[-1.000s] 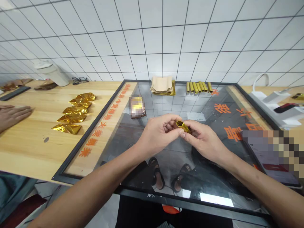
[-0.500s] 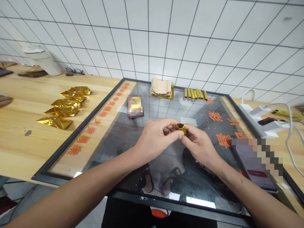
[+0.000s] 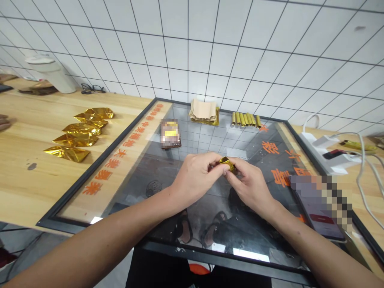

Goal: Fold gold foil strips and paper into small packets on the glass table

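Note:
A small piece of folded gold foil paper is held between both hands above the glass panel. My left hand pinches it from the left with thumb and fingers. From the right, my right hand grips the same piece, its thumb close to the left thumb. The foil's upper end gapes like a small angular opening; its lower part is hidden by my fingers. Beyond the hands stand a stack of paper sheets and a row of rolled gold tubes.
Several folded gold foil shapes lie on the wooden table at left. The black-framed glass panel bears a small pack and a phone. A power strip with cables is at right. Another person's hand shows at far left.
The gold foil piece has tilted, and its open end has shifted slightly left and become narrower. Both hands keep their grip on it. The view has moved slightly.

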The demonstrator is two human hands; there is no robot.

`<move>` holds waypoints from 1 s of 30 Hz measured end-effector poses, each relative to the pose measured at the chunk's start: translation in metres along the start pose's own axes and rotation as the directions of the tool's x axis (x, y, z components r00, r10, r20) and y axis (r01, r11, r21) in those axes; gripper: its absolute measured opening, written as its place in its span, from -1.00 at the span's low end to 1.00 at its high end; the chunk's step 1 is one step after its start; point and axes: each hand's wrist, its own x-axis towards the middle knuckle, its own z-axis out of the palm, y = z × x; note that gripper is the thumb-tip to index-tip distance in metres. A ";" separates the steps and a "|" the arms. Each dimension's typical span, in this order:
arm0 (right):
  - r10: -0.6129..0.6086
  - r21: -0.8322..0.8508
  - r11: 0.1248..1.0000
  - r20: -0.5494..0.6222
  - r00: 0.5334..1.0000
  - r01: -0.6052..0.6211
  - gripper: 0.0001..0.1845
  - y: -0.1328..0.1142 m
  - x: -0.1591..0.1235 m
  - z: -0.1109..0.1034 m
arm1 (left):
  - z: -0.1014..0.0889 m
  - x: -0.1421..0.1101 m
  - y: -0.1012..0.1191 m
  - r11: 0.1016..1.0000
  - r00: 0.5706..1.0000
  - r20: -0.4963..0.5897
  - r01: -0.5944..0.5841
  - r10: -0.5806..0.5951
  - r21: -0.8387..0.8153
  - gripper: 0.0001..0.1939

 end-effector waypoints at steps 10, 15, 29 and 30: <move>0.007 -0.020 1.000 -0.032 0.999 -0.008 -0.79 0.001 0.000 -0.003 | -0.001 0.000 -0.002 1.000 1.000 0.007 0.012 -0.012 -0.028 -0.86; 0.021 -0.011 1.000 -0.014 1.000 -0.021 -0.80 0.004 -0.001 -0.003 | -0.001 0.000 -0.005 0.999 0.999 0.003 -0.043 0.043 0.032 -0.78; -0.021 -0.007 1.000 -0.016 1.000 0.021 -0.84 0.003 0.000 -0.004 | 0.002 -0.002 -0.007 0.988 0.989 -0.024 -0.149 0.149 -0.036 -0.73; -0.029 -0.006 1.000 -0.017 0.999 0.029 -0.83 0.003 0.000 -0.004 | 0.002 -0.002 -0.008 0.986 0.987 -0.024 -0.162 0.162 -0.038 -0.73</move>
